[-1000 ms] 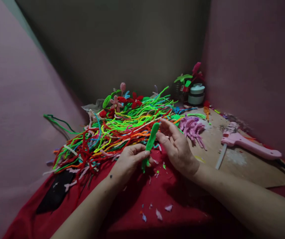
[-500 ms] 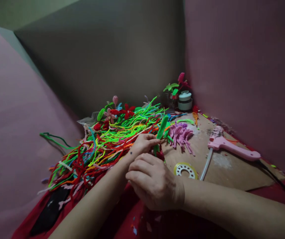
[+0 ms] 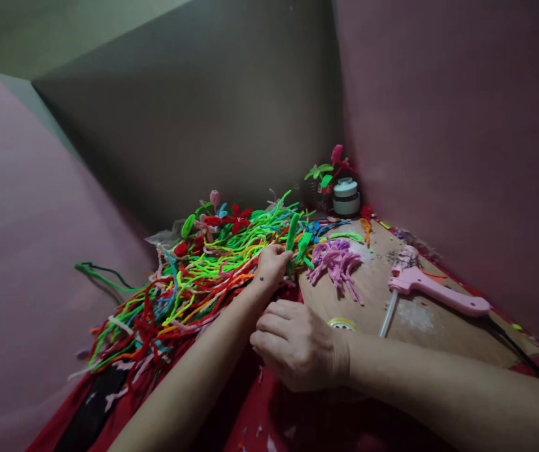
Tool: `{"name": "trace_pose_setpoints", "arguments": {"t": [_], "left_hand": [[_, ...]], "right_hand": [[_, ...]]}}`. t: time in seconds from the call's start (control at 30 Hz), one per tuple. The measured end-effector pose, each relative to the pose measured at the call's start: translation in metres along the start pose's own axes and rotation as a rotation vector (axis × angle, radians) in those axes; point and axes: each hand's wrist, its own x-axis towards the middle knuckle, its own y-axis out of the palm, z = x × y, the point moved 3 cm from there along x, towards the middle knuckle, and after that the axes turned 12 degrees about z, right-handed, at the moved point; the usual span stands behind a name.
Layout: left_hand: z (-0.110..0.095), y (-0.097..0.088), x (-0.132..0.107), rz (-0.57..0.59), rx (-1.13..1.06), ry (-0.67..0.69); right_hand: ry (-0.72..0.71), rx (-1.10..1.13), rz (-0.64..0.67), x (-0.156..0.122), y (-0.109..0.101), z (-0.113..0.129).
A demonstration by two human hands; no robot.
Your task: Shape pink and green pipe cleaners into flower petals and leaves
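Observation:
My left hand (image 3: 273, 265) is closed, thumb and fingers pinching a green pipe-cleaner leaf (image 3: 292, 232) that stands almost upright. Just right of it is another green leaf-shaped piece (image 3: 304, 245); whether the two are joined I cannot tell. My right hand (image 3: 295, 345) is curled closed nearer to me, back of the hand upward, and its fingers hide whatever may be in them. A heap of coloured pipe cleaners (image 3: 213, 270) spreads beside and behind my left hand. To the right lie bent purple pipe-cleaner pieces (image 3: 335, 263).
A pink glue gun (image 3: 443, 292) with a clear glue stick rests on the brown board (image 3: 467, 342), its cord running right. A tape roll (image 3: 343, 324) is partly behind my right arm. Finished flowers (image 3: 236, 218) and a lidded jar (image 3: 346, 198) stand at the back.
My left hand has moved slightly away from my right hand, and the green leaf now stands straighter. My right hand stays curled. More of the tape roll is covered by my right arm.

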Motion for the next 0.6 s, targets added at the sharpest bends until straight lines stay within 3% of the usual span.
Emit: {"name": "trace_pose_setpoints", "arguments": {"t": [0.27, 0.43, 0.6], "left_hand": [[-0.011, 0.006, 0.014, -0.083, 0.334, 0.062], [-0.013, 0.009, 0.020, -0.106, 0.424, 0.076], [-0.018, 0.015, 0.010, -0.065, 0.442, 0.158]], "right_hand": [[0.057, 0.021, 0.056, -0.007, 0.005, -0.001], [0.102, 0.037, 0.075, -0.010, 0.006, -0.004], [0.096, 0.038, 0.088, -0.012, 0.011, -0.003]]}}
